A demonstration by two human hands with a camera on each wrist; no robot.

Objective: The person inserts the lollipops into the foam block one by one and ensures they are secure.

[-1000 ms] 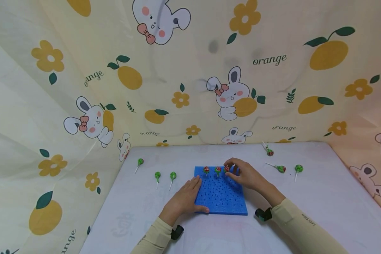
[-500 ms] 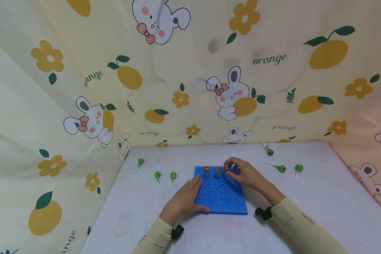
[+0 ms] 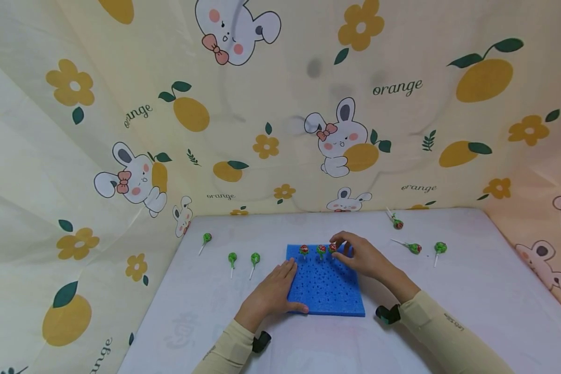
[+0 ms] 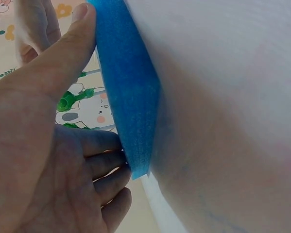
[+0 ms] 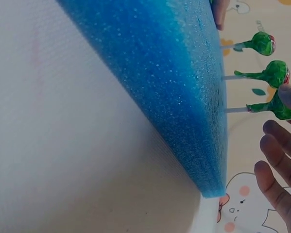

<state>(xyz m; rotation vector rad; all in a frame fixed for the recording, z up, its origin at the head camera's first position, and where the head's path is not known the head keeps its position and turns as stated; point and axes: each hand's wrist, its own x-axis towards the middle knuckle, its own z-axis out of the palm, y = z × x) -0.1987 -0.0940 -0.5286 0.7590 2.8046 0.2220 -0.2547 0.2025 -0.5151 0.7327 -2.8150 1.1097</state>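
A blue foam board (image 3: 327, 293) dotted with small holes lies on the table. Three lollipops in green and red wrappers stand upright in a row near its far edge: the left one (image 3: 304, 250), the middle one (image 3: 321, 250) and the right one (image 3: 333, 248). My right hand (image 3: 362, 257) pinches the head of the right lollipop between thumb and forefinger; its other fingers are spread, and the stick (image 5: 237, 110) meets the board in the right wrist view. With fairly straight fingers, my left hand (image 3: 272, 291) rests on the board's left side, thumb at the near edge.
Loose green lollipops lie left of the board: one (image 3: 207, 238) far left, another (image 3: 232, 258) and one (image 3: 255, 258) nearer. On the right lie a green one (image 3: 440, 248) and two red-and-green ones, the nearer (image 3: 414, 249) and the farther (image 3: 397, 224). A patterned curtain (image 3: 262, 104) hangs behind.
The right lollipop's head and the fingertips on it have shifted very slightly left since the first frame. The left hand and the board have stayed in place.
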